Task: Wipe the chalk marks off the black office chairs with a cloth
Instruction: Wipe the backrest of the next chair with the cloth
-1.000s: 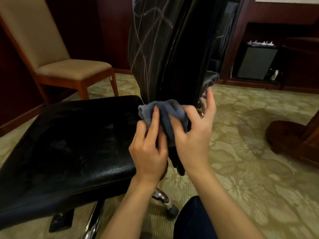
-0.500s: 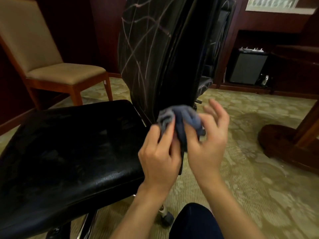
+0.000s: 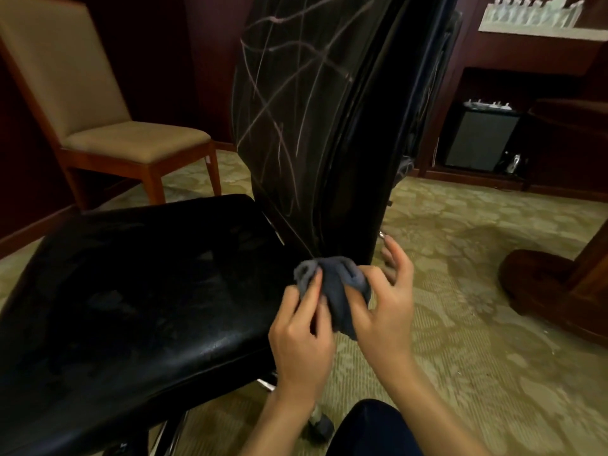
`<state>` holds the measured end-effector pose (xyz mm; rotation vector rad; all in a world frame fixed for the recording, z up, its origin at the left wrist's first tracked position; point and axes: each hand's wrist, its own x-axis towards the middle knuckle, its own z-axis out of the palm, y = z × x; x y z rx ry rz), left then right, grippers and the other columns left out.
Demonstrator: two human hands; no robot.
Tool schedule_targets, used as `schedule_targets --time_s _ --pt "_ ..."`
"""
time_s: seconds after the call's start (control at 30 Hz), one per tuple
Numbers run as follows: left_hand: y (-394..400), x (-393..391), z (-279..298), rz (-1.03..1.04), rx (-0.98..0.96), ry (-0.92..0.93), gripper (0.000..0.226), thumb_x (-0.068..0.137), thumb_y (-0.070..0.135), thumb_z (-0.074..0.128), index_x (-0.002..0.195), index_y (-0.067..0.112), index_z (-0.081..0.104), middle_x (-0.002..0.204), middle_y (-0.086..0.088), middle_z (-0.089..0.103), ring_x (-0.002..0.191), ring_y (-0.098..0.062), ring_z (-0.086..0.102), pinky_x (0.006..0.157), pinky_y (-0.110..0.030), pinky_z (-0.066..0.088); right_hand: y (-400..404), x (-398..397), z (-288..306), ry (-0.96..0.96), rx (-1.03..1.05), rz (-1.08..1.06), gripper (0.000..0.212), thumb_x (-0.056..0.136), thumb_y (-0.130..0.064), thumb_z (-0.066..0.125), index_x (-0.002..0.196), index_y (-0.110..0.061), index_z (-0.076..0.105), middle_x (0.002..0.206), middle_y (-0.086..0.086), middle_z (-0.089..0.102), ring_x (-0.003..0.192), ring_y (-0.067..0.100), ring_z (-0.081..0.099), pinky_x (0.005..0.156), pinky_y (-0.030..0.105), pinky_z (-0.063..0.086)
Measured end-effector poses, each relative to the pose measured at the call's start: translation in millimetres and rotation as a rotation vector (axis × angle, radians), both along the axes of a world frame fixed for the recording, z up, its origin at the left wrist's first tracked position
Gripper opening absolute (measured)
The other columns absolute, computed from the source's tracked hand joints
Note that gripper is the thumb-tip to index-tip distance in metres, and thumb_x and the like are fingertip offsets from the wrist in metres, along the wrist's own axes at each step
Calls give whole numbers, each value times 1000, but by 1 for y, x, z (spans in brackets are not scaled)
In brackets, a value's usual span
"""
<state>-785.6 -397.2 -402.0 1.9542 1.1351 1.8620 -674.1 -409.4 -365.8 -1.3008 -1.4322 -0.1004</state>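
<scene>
- Hands first, nearest the camera: the left hand (image 3: 301, 337) pinches the grey-blue cloth (image 3: 335, 287) with thumb and forefinger curled onto its left fold; the right hand (image 3: 385, 311) grips the cloth's right side with its thumb, while its other fingers (image 3: 396, 258) are spread and loosely bent, holding nothing.
- Cloth is bunched into a wad between the two hands, in the air just in front of the lower edge of the backrest; its long axis runs roughly up and down, with a tail hanging toward the floor.
- Risk, as I judge it: a wad this crumpled offers little flat face, so it may smear chalk rather than lift it, and a loose two-point pinch could let it drop onto the carpet (image 3: 460, 324).
- Seat (image 3: 138, 291) of the black office chair lies to the left, glossy; I cannot tell if chalk remains on it.
- Backrest (image 3: 296, 126) stands nearly upright, leaning slightly, its long axis vertical and its marked face turned toward the seat.
- Chalk marks (image 3: 263, 106) cross it in long pale strokes, so most wiping seems yet to do; pushing high up could roll or swivel the chair away.
- Beige wooden chair (image 3: 98, 126) stands well apart behind.
</scene>
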Motion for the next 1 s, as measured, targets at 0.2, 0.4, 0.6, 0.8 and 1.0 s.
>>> schedule_targets --time_s 0.2,0.4,0.6,0.8,1.0 --pt "24 5 56 57 150 -90 43 98 6 55 141 2 51 107 -6 56 95 0 56 86 -8 42 13 -26 67 28 210 -64 6 89 -17 66 90 -12 67 149 15 37 136 27 40 106 44 42" --pt "27 28 10 108 86 170 41 98 15 50 137 8 55 111 -7 59 92 -19 63 70 -28 54 35 -1 27 -61 76 -255 5 86 -8 72 84 -10 68 156 20 27 144 36 27 110 55 33" --pt "-2 30 -45 22 -255 200 46 96 20 55 142 14 54 120 5 59 95 -10 67 70 -13 47 18 15 -35 -39 -170 -191 8 86 -11 71 83 -16 66 154 8 31 139 29 36 101 54 44" --pt "24 25 34 97 -37 -70 45 100 19 46 143 7 52 105 8 49 86 -4 55 71 -16 45 31 -5 35 117 55 -152 3 91 -14 67 93 -17 66 143 8 42 132 16 42 103 35 44" --pt "59 42 42 55 -78 43 48 103 24 42 150 10 43 119 -5 58 93 -18 65 67 -31 56 71 3 53 68 23 -178 4 91 -22 66 88 -20 64 156 9 30 145 21 24 114 39 30"
